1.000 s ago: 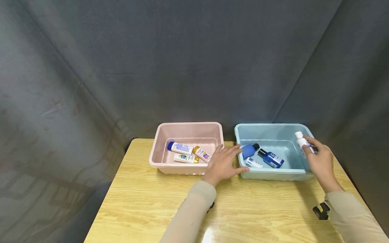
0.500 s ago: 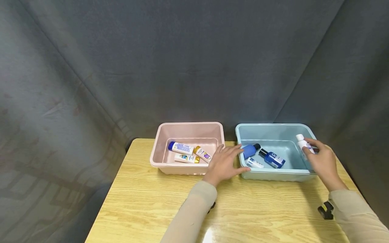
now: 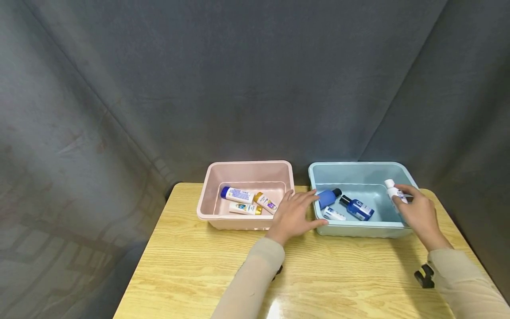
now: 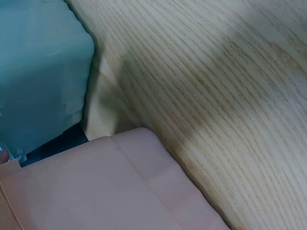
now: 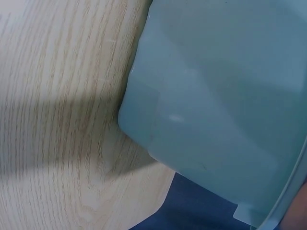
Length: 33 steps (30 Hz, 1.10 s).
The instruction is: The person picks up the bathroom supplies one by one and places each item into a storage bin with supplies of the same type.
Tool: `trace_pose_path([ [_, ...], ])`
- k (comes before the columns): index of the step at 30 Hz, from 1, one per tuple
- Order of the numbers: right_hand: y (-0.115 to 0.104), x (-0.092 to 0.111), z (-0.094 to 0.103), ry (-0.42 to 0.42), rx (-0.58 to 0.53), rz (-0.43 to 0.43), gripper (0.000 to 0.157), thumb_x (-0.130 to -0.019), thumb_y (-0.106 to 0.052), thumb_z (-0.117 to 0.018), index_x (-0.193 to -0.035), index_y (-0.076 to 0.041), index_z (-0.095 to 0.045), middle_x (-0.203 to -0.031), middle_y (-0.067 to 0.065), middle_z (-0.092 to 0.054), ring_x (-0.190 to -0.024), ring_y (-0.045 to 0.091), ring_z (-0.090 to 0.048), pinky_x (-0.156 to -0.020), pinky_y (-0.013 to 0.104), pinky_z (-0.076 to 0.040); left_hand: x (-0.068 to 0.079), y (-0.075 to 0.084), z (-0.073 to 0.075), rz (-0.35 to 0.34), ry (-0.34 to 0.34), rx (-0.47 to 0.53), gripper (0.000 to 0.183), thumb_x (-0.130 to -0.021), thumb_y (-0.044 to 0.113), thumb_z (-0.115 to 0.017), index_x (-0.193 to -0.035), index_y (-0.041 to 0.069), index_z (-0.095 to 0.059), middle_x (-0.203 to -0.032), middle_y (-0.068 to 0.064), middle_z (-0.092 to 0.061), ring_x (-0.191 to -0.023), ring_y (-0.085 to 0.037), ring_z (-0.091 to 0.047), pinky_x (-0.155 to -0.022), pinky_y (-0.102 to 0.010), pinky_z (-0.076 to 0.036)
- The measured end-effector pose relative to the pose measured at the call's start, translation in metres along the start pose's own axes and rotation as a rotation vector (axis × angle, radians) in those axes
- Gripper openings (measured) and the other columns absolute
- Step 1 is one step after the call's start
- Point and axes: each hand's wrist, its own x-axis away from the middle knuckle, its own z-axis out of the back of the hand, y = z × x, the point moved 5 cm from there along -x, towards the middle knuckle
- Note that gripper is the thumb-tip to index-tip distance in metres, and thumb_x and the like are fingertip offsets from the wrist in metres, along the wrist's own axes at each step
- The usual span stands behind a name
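In the head view my right hand (image 3: 423,215) pinches a small white bottle (image 3: 395,192) by its body, its white cap tipped up and leftward. The bottle hangs over the right end of the light blue bin (image 3: 360,229). My left hand (image 3: 292,217) spreads its fingers across the gap between the two bins, fingertips and thumb at the blue bin's left corner. Inside that bin lie a blue bottle with a black cap (image 3: 327,198), a dark blue bottle (image 3: 360,210) and a small white container (image 3: 333,214). The wrist views show mostly bin walls, with both hands largely hidden.
A pink bin (image 3: 235,224) stands left of the blue one, holding a white tube with a blue cap (image 3: 239,195) and two gold-capped white tubes, one (image 3: 241,208) lying in front. Both bins sit on a wooden table (image 3: 191,270) before a grey curtain (image 3: 255,88).
My right hand has lowered the white bottle a little and shifted it slightly left over the blue bin. The left hand stays in place.
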Motion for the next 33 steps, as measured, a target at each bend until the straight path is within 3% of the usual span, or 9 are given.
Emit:
trace_pose_path([
  [4,0.0001,-0.0004,-0.0017,-0.019,0.044,0.012,0.045,-0.098,-0.016,-0.058,-0.134,0.009,-0.050,-0.125,0.041,-0.050,-0.099,0.052,-0.054,-0.070,0.056,-0.051,-0.0003,0.0004,-0.0002,0.000,-0.002,-0.005,0.082,-0.085,0.083,-0.036,-0.150,0.033,-0.042,-0.158,0.014,-0.032,-0.141,-0.011,-0.036,-0.122,-0.043,-0.015],
  [11,-0.0027,-0.0025,-0.0026,0.055,0.066,0.054,0.033,-0.094,-0.011,-0.060,-0.120,0.010,-0.062,-0.112,0.034,-0.063,-0.101,0.049,-0.061,-0.065,0.038,-0.045,0.0000,-0.0019,-0.0004,0.006,-0.010,-0.016,0.083,-0.085,0.084,-0.034,-0.151,0.035,-0.040,-0.159,0.014,-0.030,-0.142,-0.011,-0.036,-0.122,-0.044,-0.015],
  [33,-0.0030,0.0026,-0.0030,0.104,0.048,0.040,0.032,-0.098,-0.012,-0.055,-0.121,0.008,-0.062,-0.113,0.033,-0.063,-0.104,0.046,-0.058,-0.067,0.034,-0.042,0.0003,0.0003,0.0008,-0.002,-0.013,0.004,0.081,-0.086,0.082,-0.036,-0.150,0.033,-0.041,-0.159,0.014,-0.031,-0.141,-0.012,-0.036,-0.122,-0.042,-0.012],
])
